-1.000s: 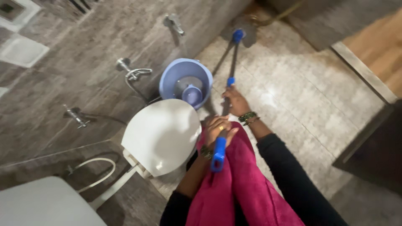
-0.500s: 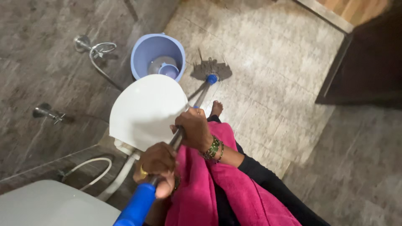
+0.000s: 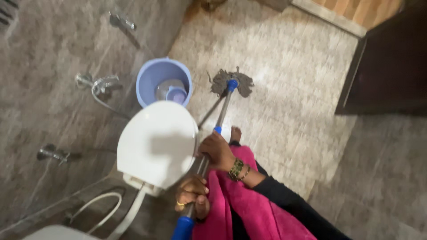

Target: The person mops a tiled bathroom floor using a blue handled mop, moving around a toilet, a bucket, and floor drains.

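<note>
Both hands hold one mop handle [image 3: 221, 116], a grey metal pole with blue fittings that runs from the bottom centre of the frame up to the middle. The right hand [image 3: 216, 151] is the upper one, its grip wrapped tight around the pole just below a small blue collar. The left hand [image 3: 192, 194] is lower, fingers curled firmly round the pole right above the blue end grip [image 3: 183, 227] at the bottom edge.

The grey mop head [image 3: 232, 83] lies spread on the pale tiled floor [image 3: 289, 89], above centre. Just left of the pole sits a white toilet [image 3: 156, 143] with its lid down, close beside the handle and crowding its left side. Above the toilet, touching or nearly touching its rim, stands a lilac bucket [image 3: 149, 82] with a small mug [image 3: 176, 94] inside; the mop head lies near the bucket's right. A bare foot [image 3: 235, 134] shows just right of the pole. A pink cloth [image 3: 249, 204] hangs at lower centre. Taps [image 3: 53, 154] and a hose [image 3: 100, 204] line the grey wall at left; a dark door [image 3: 387, 66] fills the upper right.
</note>
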